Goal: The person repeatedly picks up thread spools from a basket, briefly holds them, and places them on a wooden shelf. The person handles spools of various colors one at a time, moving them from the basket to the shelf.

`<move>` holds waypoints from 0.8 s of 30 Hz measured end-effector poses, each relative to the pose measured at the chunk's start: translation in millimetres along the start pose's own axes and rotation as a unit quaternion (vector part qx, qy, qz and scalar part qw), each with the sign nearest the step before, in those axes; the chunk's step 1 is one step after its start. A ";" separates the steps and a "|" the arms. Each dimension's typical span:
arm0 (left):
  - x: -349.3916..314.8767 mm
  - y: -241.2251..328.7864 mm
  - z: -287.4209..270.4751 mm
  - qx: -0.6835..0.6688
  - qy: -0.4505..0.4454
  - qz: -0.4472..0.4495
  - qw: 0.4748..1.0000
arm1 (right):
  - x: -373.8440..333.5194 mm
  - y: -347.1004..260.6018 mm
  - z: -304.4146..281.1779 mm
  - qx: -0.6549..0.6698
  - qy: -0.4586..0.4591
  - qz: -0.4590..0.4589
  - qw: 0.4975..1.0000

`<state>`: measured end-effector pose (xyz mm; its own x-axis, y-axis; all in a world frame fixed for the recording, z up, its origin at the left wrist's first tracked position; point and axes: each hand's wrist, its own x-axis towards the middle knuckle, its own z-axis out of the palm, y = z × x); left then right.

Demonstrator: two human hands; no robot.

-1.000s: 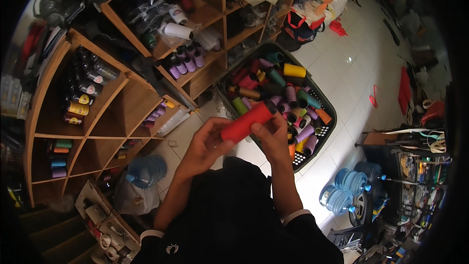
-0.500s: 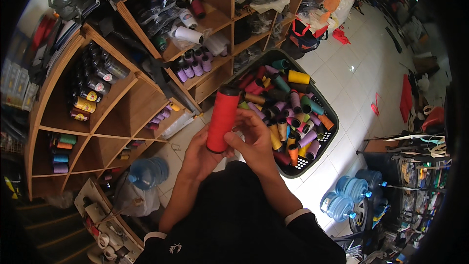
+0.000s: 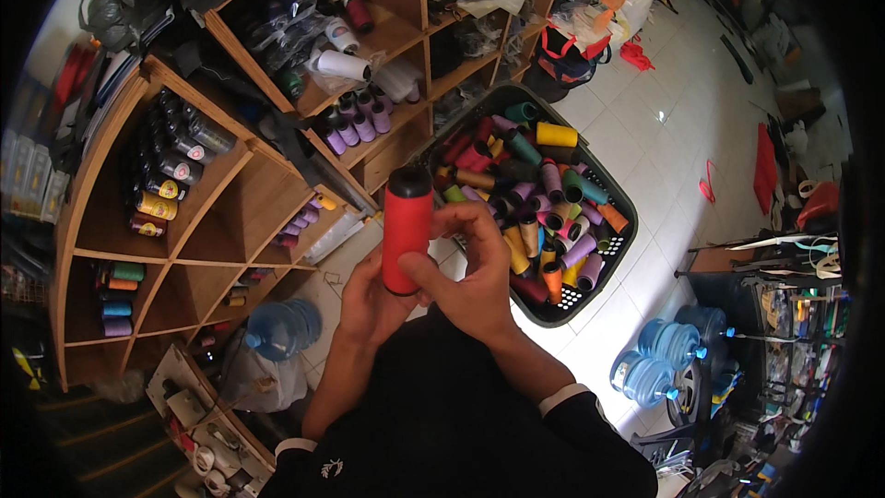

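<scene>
Both hands grip red thread cone (image 3: 407,229) upright above floor: left hand (image 3: 369,300) cups base, right hand (image 3: 475,277) clasps side. Black basket (image 3: 619,186) of spools sits just beyond. Loosened grip could drop cone, unwinding thread.

Dim, warm light; dark fisheye rim

Head-worn fisheye — steeply downward, close above hands (image 3: 433,286).
</scene>
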<state>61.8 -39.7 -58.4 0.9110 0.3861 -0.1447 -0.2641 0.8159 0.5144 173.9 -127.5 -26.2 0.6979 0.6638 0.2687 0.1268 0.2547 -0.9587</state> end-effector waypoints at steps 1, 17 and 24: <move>0.1 0.8 4.0 0.010 -0.001 0.000 1.000 | -0.2 0.6 0.2 0.004 0.006 0.006 1.000; 9.7 -6.6 4.3 -0.003 -0.042 -0.043 0.998 | 5.2 13.6 -18.6 -0.069 0.096 -0.073 0.990; 12.1 -3.8 8.1 -0.071 -0.096 -0.054 0.991 | -1.8 14.6 -39.5 -0.098 0.047 -0.053 0.993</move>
<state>76.4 -41.6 -55.2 0.9763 0.2154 -0.0221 -0.1912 0.9057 0.3783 202.3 -152.8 -44.4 0.7351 0.5698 0.3674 0.3314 0.1708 -0.9279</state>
